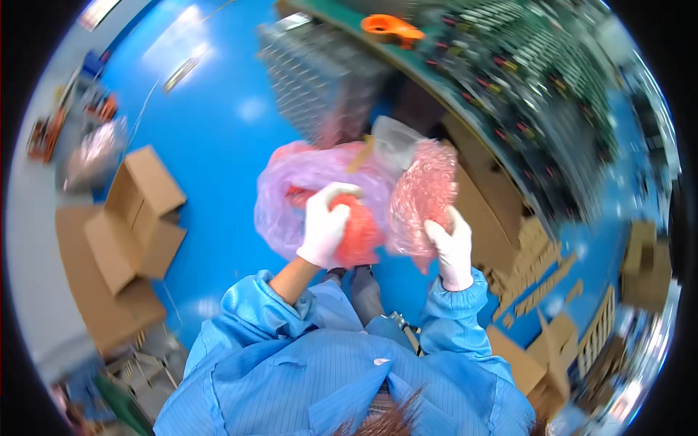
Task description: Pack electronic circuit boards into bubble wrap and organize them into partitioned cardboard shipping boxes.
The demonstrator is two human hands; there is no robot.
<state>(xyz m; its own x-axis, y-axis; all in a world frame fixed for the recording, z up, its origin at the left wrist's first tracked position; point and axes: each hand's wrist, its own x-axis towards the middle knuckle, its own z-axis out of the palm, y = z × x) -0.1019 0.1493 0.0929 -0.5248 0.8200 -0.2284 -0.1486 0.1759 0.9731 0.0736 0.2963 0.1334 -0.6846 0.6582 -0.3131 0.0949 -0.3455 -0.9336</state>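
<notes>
Head view, above a blue floor (218, 109): worked with both white-gloved hands at once, one soft wrapping to each. Grasped a crumpled red bundle (358, 232) in the left hand (324, 228), thumb and fingers closed on its upper left side. Pinched a pink bubble-wrap pouch (424, 190) in the right hand (452, 249), by its lower right edge, with the grip firm on the film. Held both pieces up in front of the body, side by side and close together. Had an open lilac plastic bag (275, 211) just beyond the left hand, with more red material visible in its mouth.

Caught, by all appearances, at the step of handling packing over the open bag; could not tell between taking out and putting in, nor make out the contents of either wrapping. Called, for the next move, for a secure hold on both pieces, a clear path past the bag's loose rim, and care against snagging the thin plastic.

Took in as well a translucent white bag (395, 144) just beyond the pouch, a stack of grey trays (313, 80) farther off, and, at right, a green tabletop (347, 16) crowded with boards (509, 43) and bearing an orange tape holder (392, 30) near its edge. Framed an opened cardboard box (138, 232) at far left, well apart from both hands.
</notes>
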